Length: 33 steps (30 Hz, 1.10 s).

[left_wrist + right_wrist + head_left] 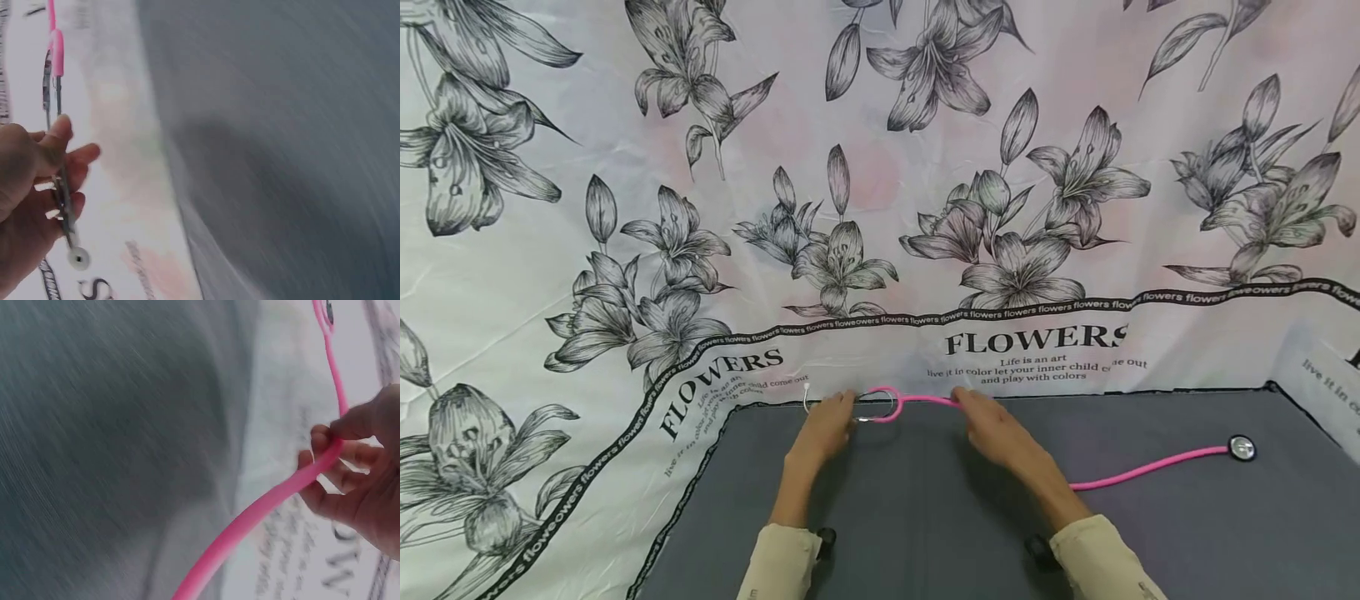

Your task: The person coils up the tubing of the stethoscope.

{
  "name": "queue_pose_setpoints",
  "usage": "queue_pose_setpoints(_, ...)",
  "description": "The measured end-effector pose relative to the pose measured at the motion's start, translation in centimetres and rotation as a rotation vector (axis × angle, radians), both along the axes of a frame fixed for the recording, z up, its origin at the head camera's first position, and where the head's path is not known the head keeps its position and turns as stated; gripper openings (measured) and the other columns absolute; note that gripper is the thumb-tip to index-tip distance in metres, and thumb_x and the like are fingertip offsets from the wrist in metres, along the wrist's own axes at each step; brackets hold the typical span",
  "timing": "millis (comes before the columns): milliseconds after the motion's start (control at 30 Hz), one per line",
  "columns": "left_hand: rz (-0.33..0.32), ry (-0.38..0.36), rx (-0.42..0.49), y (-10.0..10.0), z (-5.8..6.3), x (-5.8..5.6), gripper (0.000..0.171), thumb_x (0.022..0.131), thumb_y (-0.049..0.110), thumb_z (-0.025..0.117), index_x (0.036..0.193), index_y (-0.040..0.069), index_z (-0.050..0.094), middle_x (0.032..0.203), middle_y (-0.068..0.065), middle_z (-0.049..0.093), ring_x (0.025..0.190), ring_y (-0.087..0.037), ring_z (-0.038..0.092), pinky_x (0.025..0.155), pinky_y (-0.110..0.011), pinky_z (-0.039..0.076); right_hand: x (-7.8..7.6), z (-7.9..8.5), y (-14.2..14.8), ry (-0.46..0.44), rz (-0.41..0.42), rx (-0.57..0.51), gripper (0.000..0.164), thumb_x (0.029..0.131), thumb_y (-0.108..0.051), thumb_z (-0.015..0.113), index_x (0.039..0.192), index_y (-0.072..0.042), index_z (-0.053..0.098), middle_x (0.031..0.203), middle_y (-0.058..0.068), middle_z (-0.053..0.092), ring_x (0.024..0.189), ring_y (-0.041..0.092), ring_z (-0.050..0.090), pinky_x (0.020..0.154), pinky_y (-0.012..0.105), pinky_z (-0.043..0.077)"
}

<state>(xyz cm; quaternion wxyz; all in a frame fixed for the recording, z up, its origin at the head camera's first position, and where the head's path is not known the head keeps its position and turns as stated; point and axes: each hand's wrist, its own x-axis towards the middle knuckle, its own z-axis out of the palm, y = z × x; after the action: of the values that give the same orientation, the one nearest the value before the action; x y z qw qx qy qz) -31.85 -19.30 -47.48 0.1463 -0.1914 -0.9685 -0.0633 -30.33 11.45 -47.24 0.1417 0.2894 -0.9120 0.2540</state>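
Observation:
A pink stethoscope (928, 399) stretches between the two hands. My left hand (835, 423) grips its metal ear tubes; in the left wrist view thumb and fingers close round them, and a pale ear tip (79, 258) sticks out below. My right hand (997, 429) pinches the pink tubing (250, 515) between thumb and fingers, just past the fork where the tube splits. From there the tubing passes behind the right forearm and reappears on the right, ending in a round chest piece (1242, 448) with a dark rim.
The dark grey tabletop (917, 517) lies under both forearms. Behind its far edge hangs a white cloth (865, 358) printed with lilies and the word FLOWERS. A fold of printed cloth (1318, 383) overlaps the table's right corner. Each wrist wears a small black device.

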Motion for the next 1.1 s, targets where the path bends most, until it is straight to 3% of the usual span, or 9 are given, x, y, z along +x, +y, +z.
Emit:
queue_pose_setpoints(100, -0.001, 0.108, 0.055, 2.4, 1.1, 0.3, 0.035, 0.093, 0.007, 0.074, 0.126, 0.004, 0.063, 0.111, -0.016, 0.075, 0.099, -0.036, 0.072, 0.085, -0.052, 0.057, 0.5, 0.7, 2.0, 0.071, -0.105, -0.061, 0.038, 0.096, 0.010, 0.055, 0.130, -0.004, 0.062, 0.099, 0.014, 0.068, 0.092, 0.029, 0.066, 0.080, 0.047, 0.057)
queue_pose_setpoints(233, -0.008, 0.195, 0.155, 5.6, 2.2, 0.9, 0.038, 0.093, 0.009, 0.075, 0.129, 0.003, 0.063, 0.113, -0.014, 0.076, 0.103, -0.034, 0.073, 0.088, -0.050, 0.058, 1.8, 1.5, 4.2, 0.141, -0.228, -0.140, 0.032, 0.105, -0.002, 0.056, 0.133, -0.013, 0.067, 0.087, 0.005, 0.059, 0.071, 0.015, 0.050, 0.063, 0.031, 0.045)
queue_pose_setpoints(367, -0.048, 0.255, 0.237, 8.0, 3.3, 1.4, 0.043, 0.093, 0.011, 0.076, 0.132, 0.000, 0.062, 0.104, -0.013, 0.074, 0.095, -0.030, 0.072, 0.085, -0.046, 0.058, 3.0, 2.2, 5.7, 0.267, -0.287, -0.185, 0.031, 0.103, -0.003, 0.062, 0.130, -0.014, 0.070, 0.080, 0.000, 0.051, 0.064, 0.008, 0.034, 0.056, 0.023, 0.033)
queue_pose_setpoints(500, -0.080, 0.258, 0.316, 9.2, 4.4, 1.7, 0.047, 0.093, 0.014, 0.078, 0.135, 0.001, 0.063, 0.092, -0.009, 0.068, 0.082, -0.024, 0.064, 0.078, -0.042, 0.054, 3.1, 3.1, 6.6, 0.414, -0.288, -0.151, 0.036, 0.092, 0.005, 0.073, 0.124, -0.011, 0.073, 0.077, 0.000, 0.049, 0.062, 0.005, 0.032, 0.053, 0.021, 0.031)
queue_pose_setpoints(700, -0.101, 0.253, 0.372, 10.2, 5.8, 0.9, 0.054, 0.091, 0.028, 0.081, 0.137, 0.006, 0.064, 0.089, -0.008, 0.066, 0.080, -0.021, 0.061, 0.077, -0.039, 0.051, 2.4, 4.8, 7.6, 0.498, -0.355, -0.089, 0.032, 0.087, 0.004, 0.079, 0.111, -0.016, 0.077, 0.077, 0.000, 0.049, 0.057, 0.008, 0.035, 0.046, 0.022, 0.028)
queue_pose_setpoints(800, -0.088, 0.307, 0.337, 10.5, 6.1, 1.2, 0.052, 0.088, 0.028, 0.083, 0.133, 0.007, 0.068, 0.085, -0.006, 0.067, 0.075, -0.019, 0.061, 0.073, -0.037, 0.050, 2.9, 5.3, 7.6, 0.517, -0.333, -0.050, 0.029, 0.084, 0.004, 0.079, 0.103, -0.018, 0.079, 0.075, -0.003, 0.047, 0.061, 0.009, 0.034, 0.047, 0.022, 0.026)
queue_pose_setpoints(933, -0.047, 0.421, 0.212, 11.0, 6.2, 1.6, 0.050, 0.083, 0.031, 0.086, 0.127, 0.012, 0.072, 0.086, -0.003, 0.070, 0.074, -0.019, 0.064, 0.068, -0.034, 0.048, 3.8, 6.0, 7.2, 0.524, -0.218, 0.010, 0.036, 0.081, 0.011, 0.076, 0.095, -0.022, 0.081, 0.075, -0.008, 0.048, 0.064, 0.007, 0.039, 0.048, 0.020, 0.026)
queue_pose_setpoints(1000, -0.033, 0.478, 0.138, 11.3, 6.3, 1.7, 0.050, 0.080, 0.032, 0.088, 0.124, 0.014, 0.073, 0.090, -0.002, 0.072, 0.077, -0.019, 0.067, 0.067, -0.033, 0.048, 4.1, 6.5, 6.8, 0.524, -0.153, 0.007, 0.040, 0.078, 0.014, 0.077, 0.091, -0.023, 0.081, 0.077, -0.009, 0.052, 0.066, 0.006, 0.045, 0.049, 0.018, 0.030)
queue_pose_setpoints(1100, -0.034, 0.507, 0.058, 11.7, 6.6, 1.9, 0.048, 0.079, 0.034, 0.089, 0.121, 0.017, 0.074, 0.095, 0.001, 0.076, 0.083, -0.018, 0.072, 0.068, -0.031, 0.049, 4.3, 7.0, 6.2, 0.515, -0.059, -0.051, 0.040, 0.075, 0.015, 0.080, 0.088, -0.022, 0.080, 0.080, -0.011, 0.056, 0.070, 0.004, 0.054, 0.051, 0.015, 0.034)
